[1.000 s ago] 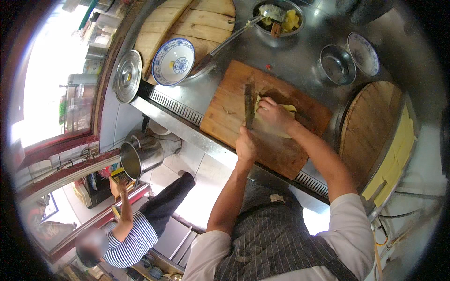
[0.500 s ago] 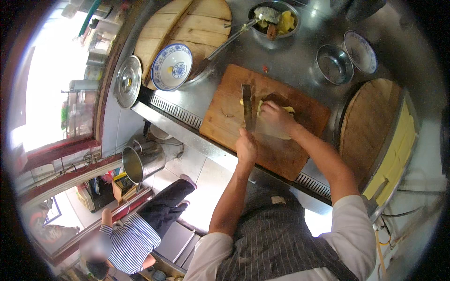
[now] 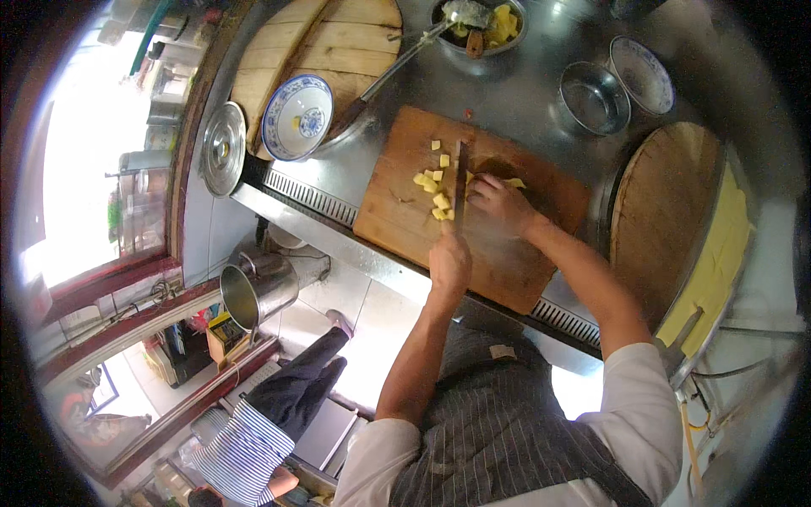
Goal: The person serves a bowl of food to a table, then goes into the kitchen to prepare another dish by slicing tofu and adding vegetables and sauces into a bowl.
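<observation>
With the left hand (image 3: 449, 264) clenched on the knife (image 3: 459, 182), its blade could nick the right hand (image 3: 498, 205) pinning the yellow vegetable (image 3: 512, 182) just beside it.

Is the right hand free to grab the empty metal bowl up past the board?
Probably not right away. The right hand is pressing the yellow food on the cutting board. The way to the metal bowl looks open, though.
</observation>
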`<state>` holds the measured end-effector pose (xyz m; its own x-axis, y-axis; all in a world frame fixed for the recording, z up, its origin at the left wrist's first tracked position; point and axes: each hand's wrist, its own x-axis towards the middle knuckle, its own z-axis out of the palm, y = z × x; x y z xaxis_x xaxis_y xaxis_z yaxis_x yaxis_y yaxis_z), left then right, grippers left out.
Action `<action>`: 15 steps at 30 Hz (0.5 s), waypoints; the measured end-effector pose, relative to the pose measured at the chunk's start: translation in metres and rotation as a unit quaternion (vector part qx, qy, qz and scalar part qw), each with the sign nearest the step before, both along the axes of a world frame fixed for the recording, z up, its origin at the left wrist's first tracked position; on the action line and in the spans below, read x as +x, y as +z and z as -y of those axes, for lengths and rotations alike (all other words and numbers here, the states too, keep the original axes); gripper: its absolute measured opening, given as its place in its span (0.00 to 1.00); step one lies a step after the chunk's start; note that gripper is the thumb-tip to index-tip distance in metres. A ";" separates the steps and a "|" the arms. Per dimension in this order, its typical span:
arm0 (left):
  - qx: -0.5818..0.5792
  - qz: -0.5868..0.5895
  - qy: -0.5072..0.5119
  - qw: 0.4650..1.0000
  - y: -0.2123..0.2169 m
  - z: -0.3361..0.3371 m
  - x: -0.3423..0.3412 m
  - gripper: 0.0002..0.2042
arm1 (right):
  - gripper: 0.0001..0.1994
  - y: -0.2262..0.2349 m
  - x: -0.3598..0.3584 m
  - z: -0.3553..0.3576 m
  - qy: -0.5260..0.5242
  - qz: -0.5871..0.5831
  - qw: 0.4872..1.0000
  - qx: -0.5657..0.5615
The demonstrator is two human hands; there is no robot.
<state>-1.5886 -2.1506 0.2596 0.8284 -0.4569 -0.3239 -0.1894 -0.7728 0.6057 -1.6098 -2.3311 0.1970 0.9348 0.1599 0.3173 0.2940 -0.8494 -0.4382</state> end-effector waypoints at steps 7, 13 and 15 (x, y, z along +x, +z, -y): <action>-0.001 0.028 0.042 0.999 -0.032 0.004 -0.012 0.07 | 0.10 -0.001 -0.002 -0.001 0.003 -0.015 1.000 0.018; 0.002 0.078 -0.053 0.996 -0.010 0.010 -0.015 0.06 | 0.09 -0.008 -0.011 0.005 -0.025 -0.005 1.000 0.007; 0.031 0.095 -0.038 0.994 -0.021 0.012 -0.023 0.06 | 0.10 -0.006 -0.014 0.003 -0.019 -0.026 0.999 0.011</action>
